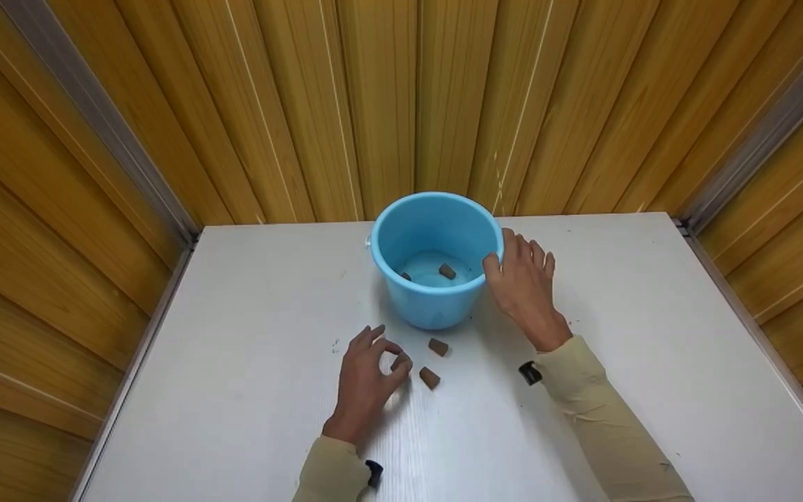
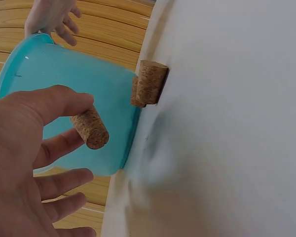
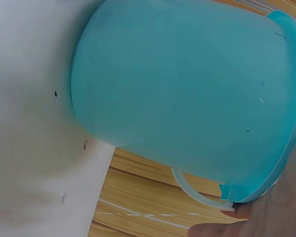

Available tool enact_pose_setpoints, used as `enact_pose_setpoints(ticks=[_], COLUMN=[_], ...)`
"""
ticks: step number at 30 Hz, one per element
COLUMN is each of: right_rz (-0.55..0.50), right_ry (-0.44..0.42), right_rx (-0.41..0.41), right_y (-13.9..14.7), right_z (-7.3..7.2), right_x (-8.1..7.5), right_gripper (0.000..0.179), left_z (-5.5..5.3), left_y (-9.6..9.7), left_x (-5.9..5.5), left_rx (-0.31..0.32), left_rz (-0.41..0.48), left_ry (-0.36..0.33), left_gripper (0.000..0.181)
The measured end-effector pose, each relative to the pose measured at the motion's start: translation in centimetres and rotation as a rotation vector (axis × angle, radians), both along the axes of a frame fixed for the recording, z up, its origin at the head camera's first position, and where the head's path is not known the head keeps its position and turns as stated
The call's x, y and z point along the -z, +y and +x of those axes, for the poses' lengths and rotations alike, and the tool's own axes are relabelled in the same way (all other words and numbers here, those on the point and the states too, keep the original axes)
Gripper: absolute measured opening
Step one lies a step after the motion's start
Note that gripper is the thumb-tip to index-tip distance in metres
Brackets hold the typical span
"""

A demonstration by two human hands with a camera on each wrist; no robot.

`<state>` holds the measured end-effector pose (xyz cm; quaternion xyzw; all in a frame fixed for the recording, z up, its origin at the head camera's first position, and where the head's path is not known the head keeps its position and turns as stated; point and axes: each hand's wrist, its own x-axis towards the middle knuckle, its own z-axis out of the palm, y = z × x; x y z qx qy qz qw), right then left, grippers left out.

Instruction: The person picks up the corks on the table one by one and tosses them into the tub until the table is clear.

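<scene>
My left hand (image 1: 363, 380) pinches a cork (image 2: 90, 128) between thumb and forefinger, above the table in front of the bucket. The other fingers of that hand are spread apart. Two more corks lie on the table, one (image 1: 438, 346) close to the bucket's base and another (image 1: 429, 378) nearer to me. The light blue plastic bucket (image 1: 433, 307) stands upright. My right hand (image 1: 523, 286) holds its rim on the right side, with the white handle (image 3: 197, 196) beside the fingers in the right wrist view. Inside the bucket lie a cork (image 1: 447, 271) and part of another (image 1: 406, 276).
The white table (image 1: 248, 362) carries the bucket and corks, with small dark specks on its surface. Behind it rises a wood-patterned panel wall (image 1: 380, 104). Similar panels flank both sides, with grey metal posts at the corners.
</scene>
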<state>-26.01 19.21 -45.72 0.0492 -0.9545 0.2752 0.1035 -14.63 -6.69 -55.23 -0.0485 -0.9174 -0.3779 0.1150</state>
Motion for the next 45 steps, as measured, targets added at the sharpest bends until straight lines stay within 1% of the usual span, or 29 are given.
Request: enact_pose_setpoints(ticks=[4,11,17,22,26,30,34,45], right_rz=[-0.001,-0.004,-0.009,-0.028,-0.028,-0.024,-0.024,-0.023], right_ry=[-0.022,-0.029,-0.027,0.002,0.020,0.009,-0.002,-0.002], right_rx=[0.002,0.003,0.004,0.000,0.000,0.002,0.003,0.000], right_y=[0.1,0.0,0.0,0.1,0.1,0.1,0.1,0.1], right_z=[0.0,0.1,0.1,0.2,0.2,0.1,0.2,0.1], right_x=[0.0,0.1,0.1,0.1,0.1,0.1,0.1,0.0], right_gripper=[0.063,0.063,0.063,0.062,0.062,0.062,0.062,0.062], left_z=[-0.5,-1.4,-2.2,-2.9,-3.4,-3.7,-4.0,-4.9], left_y=[-0.3,-1.0,-1.2,-1.1,-0.8,-0.7,-0.7,-0.4], left_x=[-0.9,-2.3,-3.7,-5.1,-6.0,-6.9,-7.7,-9.4], left_rx=[-0.040,-0.077,-0.086,-0.099,-0.102,-0.103,-0.098,-0.063], left_rz=[0.012,0.001,0.008,0.035,0.046,0.046,0.043,0.051], left_ry=[0.027,0.063,0.144,0.200,0.217,0.231,0.266,0.342], left_gripper=[0.014,0.016,0.019,0.019,0.020,0.021,0.022,0.022])
